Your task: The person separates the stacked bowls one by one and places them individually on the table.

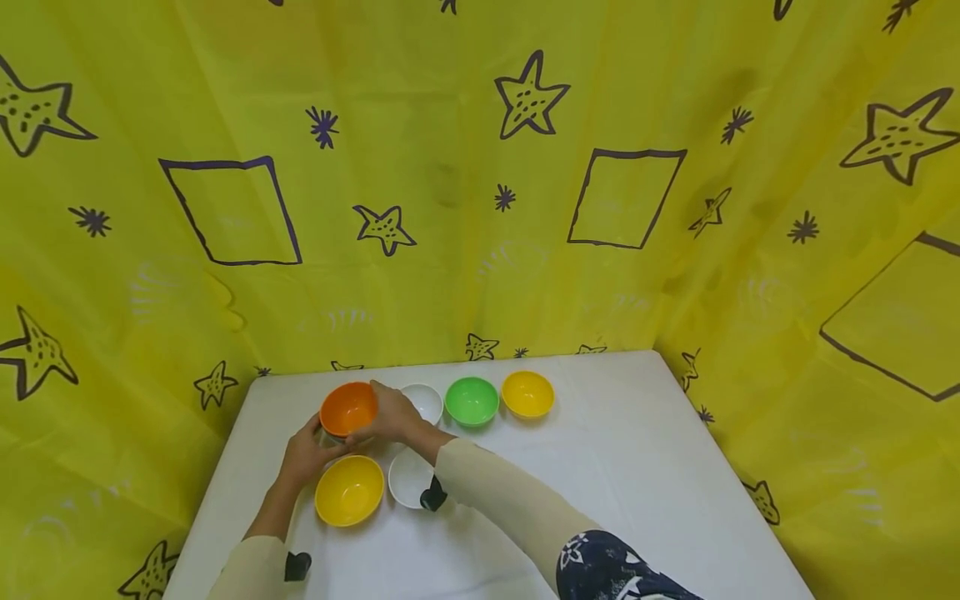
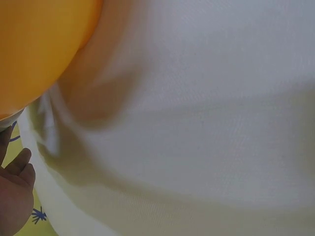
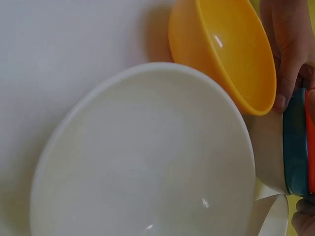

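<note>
At the back left of the table, both hands hold an orange bowl that sits in a stack. The right wrist view shows a teal bowl beneath it and a white bowl under that. My left hand grips the stack's left and near side, its thumb at the lower bowls. Across from it, my right hand holds the right side at the orange rim. Just in front stand a yellow bowl and a white bowl, the latter partly behind my right sleeve in the head view.
To the right of the stack, a row along the back holds another white bowl, a green bowl and a second yellow bowl. A white cloth covers the table. Yellow patterned sheets hang behind and at both sides.
</note>
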Demonstrator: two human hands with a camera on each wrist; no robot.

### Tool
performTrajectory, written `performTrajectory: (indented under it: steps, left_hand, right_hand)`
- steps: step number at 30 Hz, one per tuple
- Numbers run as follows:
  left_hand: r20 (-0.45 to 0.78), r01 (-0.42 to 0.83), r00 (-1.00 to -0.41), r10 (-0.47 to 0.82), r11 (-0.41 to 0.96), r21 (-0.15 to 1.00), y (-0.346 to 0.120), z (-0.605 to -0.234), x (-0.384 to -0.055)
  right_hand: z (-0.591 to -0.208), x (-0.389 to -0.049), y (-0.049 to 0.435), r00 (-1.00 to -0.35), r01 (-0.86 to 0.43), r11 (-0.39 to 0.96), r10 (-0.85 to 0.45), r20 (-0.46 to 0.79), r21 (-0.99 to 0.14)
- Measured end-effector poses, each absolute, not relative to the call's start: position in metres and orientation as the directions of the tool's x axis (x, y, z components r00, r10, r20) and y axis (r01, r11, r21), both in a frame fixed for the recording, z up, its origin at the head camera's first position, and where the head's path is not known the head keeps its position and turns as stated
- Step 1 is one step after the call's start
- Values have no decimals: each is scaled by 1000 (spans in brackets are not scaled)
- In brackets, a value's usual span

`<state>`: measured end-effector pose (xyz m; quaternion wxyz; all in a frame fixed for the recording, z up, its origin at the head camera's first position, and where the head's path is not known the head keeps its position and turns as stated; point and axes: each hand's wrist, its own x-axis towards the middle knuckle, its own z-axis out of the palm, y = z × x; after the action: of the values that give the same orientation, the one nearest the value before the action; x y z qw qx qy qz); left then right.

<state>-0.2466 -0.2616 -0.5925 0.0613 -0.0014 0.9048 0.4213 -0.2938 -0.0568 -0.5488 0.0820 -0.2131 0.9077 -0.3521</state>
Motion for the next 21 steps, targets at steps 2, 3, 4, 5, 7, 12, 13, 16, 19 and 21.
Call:
performTrajectory:
  steps: [2, 3, 4, 5, 7, 12, 13, 16, 19, 21]
  left_hand:
    - [-112, -54, -992, 50, 642, 765, -262, -594, -248]
    - [-110, -51, -993, 52, 640, 766, -263, -595, -249]
    - [-109, -50, -993, 54, 639, 767, -263, -596, -250]
    - [-107, -47, -993, 56, 637, 770, -263, -596, -251]
    - [-103, -43, -993, 58, 632, 774, -263, -597, -251]
    - [-82, -27, -995, 59, 631, 775, -263, -598, -251]
    - [-77, -24, -995, 57, 631, 775, -262, -597, -251]
    - [-65, -17, -997, 53, 632, 775, -262, -597, -249]
    - [-62, -19, -997, 45, 633, 774, -263, -596, -248]
    - [-59, -19, -997, 43, 631, 776, -264, -596, -247]
  right_hand:
    - [-549, -295, -57, -900, -327, 673, -436, 0, -663]
    - [-549, -295, -57, -902, -325, 679, -432, 0, -658]
    - [-549, -296, -57, -904, -324, 685, -427, 0, -652]
    - [-549, -296, -57, -906, -321, 689, -422, -1, -650]
    - [-551, -297, -57, -909, -312, 687, -416, -2, -656]
    - [-552, -298, -55, -910, -299, 654, -415, 1, -695]
    - [-551, -299, -55, -909, -299, 644, -418, 4, -704]
    - [-549, -299, -55, -906, -310, 616, -423, 28, -724]
    - [-546, -299, -55, -903, -325, 590, -425, 58, -739]
    - [-543, -298, -55, -904, -331, 571, -419, 80, -751]
